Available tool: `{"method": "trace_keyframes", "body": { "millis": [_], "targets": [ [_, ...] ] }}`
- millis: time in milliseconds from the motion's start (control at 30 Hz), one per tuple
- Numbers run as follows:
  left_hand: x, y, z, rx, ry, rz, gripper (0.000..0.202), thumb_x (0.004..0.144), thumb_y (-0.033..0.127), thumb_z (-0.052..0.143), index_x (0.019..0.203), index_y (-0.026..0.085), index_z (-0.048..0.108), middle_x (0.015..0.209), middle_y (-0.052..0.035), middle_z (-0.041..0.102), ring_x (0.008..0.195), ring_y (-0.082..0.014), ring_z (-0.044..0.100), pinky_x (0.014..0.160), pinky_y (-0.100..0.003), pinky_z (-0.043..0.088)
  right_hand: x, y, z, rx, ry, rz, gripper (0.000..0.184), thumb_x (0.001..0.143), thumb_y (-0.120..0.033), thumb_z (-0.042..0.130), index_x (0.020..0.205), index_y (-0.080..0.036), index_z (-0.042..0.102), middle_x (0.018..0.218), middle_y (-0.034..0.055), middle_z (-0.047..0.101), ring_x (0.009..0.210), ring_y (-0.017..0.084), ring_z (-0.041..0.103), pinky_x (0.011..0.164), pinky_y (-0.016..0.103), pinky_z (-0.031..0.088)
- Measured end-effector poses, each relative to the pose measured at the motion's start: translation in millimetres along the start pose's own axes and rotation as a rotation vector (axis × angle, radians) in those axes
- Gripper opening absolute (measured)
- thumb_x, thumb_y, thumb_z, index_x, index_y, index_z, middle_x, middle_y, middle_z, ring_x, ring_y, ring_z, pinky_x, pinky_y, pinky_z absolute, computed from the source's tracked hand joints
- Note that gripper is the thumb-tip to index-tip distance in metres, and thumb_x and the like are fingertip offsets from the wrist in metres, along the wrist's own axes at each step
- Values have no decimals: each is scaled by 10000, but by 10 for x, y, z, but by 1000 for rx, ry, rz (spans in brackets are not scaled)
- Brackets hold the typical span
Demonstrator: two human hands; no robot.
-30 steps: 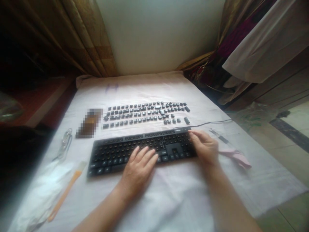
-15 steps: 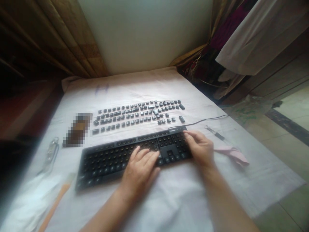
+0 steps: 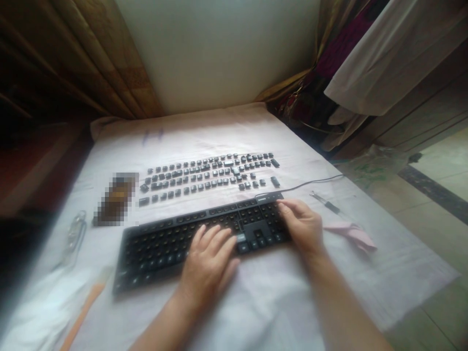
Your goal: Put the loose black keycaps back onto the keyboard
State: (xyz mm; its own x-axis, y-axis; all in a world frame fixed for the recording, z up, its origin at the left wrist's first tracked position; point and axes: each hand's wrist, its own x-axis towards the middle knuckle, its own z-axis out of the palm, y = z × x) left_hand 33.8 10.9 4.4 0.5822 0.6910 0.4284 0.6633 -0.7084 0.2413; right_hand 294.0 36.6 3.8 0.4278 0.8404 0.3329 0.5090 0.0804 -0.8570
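A black keyboard lies slanted on a white cloth, with most key positions showing bare sockets. My left hand rests on its middle front edge, fingers stretched flat over the keys. My right hand lies on the keyboard's right end, fingers together and slightly bent over the number pad, with nothing visibly in it. Behind the keyboard, several loose black keycaps are laid out in three rows.
The keyboard cable runs off to the right. A thin metal tool and a pink cloth lie right of my right hand. At the left are a pixelated object, a metal clip-like tool, an orange-handled brush and crumpled white plastic.
The view has swung slightly, so everything sits further left in the frame. My left hand has slid a little toward the keyboard's front edge. My right hand stays on the right end.
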Motion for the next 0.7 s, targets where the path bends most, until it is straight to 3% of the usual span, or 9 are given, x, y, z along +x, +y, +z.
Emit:
{"method": "trace_keyframes", "body": {
  "millis": [300,700],
  "targets": [
    [-64,-26,-38,-48,58,37,277,931,265,568,1187,220,666,1239,-52,681,1221,-254,555,1156,-492,298,1,33,8,7,24,-4,159,799,-325,647,822,-217,761,853,46,754,833,218,694,804,369,564],
    [-189,-148,-179,-92,195,-36,193,912,161,602,1084,196,684,1111,-53,729,1150,-240,601,1137,-501,326,11,0,4,-11,-19,6,167,806,-327,639,832,-212,757,872,52,756,852,224,697,817,372,557]
  ]
}}
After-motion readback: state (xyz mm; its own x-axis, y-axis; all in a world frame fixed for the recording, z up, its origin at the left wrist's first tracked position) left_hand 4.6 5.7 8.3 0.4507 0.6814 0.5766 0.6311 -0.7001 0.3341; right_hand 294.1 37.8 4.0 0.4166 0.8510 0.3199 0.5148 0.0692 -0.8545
